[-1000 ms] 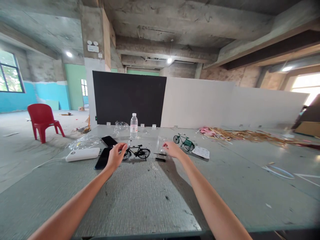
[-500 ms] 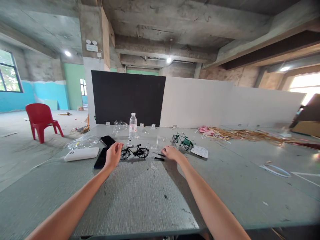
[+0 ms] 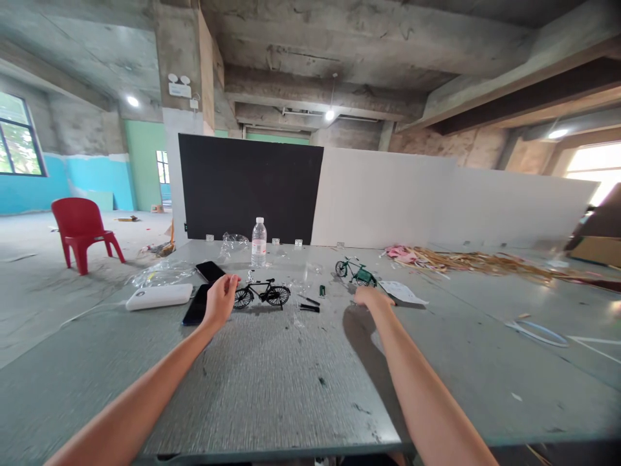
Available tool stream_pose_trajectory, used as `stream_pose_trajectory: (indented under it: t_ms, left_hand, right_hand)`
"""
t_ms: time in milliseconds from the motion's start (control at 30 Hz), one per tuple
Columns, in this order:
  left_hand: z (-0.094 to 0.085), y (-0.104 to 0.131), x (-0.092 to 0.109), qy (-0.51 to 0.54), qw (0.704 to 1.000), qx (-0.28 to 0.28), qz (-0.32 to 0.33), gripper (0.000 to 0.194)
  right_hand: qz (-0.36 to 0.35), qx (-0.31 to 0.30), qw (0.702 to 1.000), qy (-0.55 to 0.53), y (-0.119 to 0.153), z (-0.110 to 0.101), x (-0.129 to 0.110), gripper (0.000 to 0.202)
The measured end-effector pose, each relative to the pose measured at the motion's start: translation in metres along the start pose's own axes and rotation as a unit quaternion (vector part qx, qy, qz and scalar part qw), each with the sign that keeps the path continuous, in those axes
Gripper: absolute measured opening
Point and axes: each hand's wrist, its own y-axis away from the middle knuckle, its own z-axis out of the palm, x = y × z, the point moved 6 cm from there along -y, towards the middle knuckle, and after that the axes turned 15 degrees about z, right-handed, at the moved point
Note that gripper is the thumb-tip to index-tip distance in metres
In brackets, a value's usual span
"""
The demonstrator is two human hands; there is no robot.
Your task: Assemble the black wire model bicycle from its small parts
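A black model bicycle [image 3: 264,294] stands upright on the grey table. My left hand [image 3: 222,298] is closed in a pinch beside its front wheel; whatever the fingertips hold is hidden. My right hand [image 3: 374,298] is over the table just in front of a green model bicycle [image 3: 363,275], knuckles up and fingers curled under. A white printed sheet [image 3: 402,292] lies right beside that hand, and I cannot tell if the fingers touch it. Between the hands lie thin black parts [image 3: 309,307] and a small green piece [image 3: 322,291].
Two dark phones [image 3: 209,270] and a white power bank [image 3: 159,296] lie at the left. Behind the black bicycle stands a water bottle [image 3: 259,243], with clear plastic wrap [image 3: 235,243] near it. Thin wooden strips [image 3: 460,261] cover the back right. Black and white panels [image 3: 250,188] border the far edge.
My right hand has moved right, from the small black parts to near the green bicycle. The green piece now shows. The white sheet reaches farther right. My left hand has stayed put.
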Motion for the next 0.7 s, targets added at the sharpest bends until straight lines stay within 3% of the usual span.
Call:
stream_pose_trajectory:
  t_ms: [100, 200, 267, 333, 367, 533, 600, 700]
  left_hand:
    - [0.004, 0.000, 0.000, 0.015, 1.000, -0.014, 0.005, 0.045]
    - [0.010, -0.001, 0.002, 0.036, 0.998, -0.043, 0.011, 0.045]
    - [0.014, 0.000, 0.005, 0.045, 0.996, -0.072, 0.021, 0.044]
    - [0.020, 0.002, 0.010, 0.076, 0.991, -0.099, 0.039, 0.040]
    - [0.023, 0.003, 0.014, 0.101, 0.988, -0.111, 0.049, 0.037]
    - [0.028, 0.006, 0.032, 0.147, 0.978, -0.140, 0.058, 0.032]
    - [0.018, 0.001, 0.038, 0.141, 0.984, -0.093, 0.059, 0.038]
    - [-0.006, -0.007, 0.040, 0.101, 0.993, 0.045, 0.050, 0.041]
  right_hand:
    - [-0.063, -0.065, 0.996, -0.005, 0.024, 0.005, -0.039, 0.042]
    - [-0.188, -0.080, 0.977, -0.054, 0.067, 0.006, -0.092, 0.058]
    - [-0.348, -0.062, 0.919, -0.173, 0.107, -0.001, -0.130, 0.070]
    - [-0.416, -0.063, 0.877, -0.232, 0.135, -0.001, -0.153, 0.062]
    - [-0.424, -0.062, 0.872, -0.236, 0.144, 0.001, -0.160, 0.051]
    - [-0.413, -0.046, 0.878, -0.236, 0.150, -0.001, -0.167, 0.025]
    - [-0.411, -0.018, 0.871, -0.267, 0.142, -0.019, -0.160, 0.024]
    - [-0.365, 0.077, 0.860, -0.347, 0.122, -0.063, -0.135, 0.028]
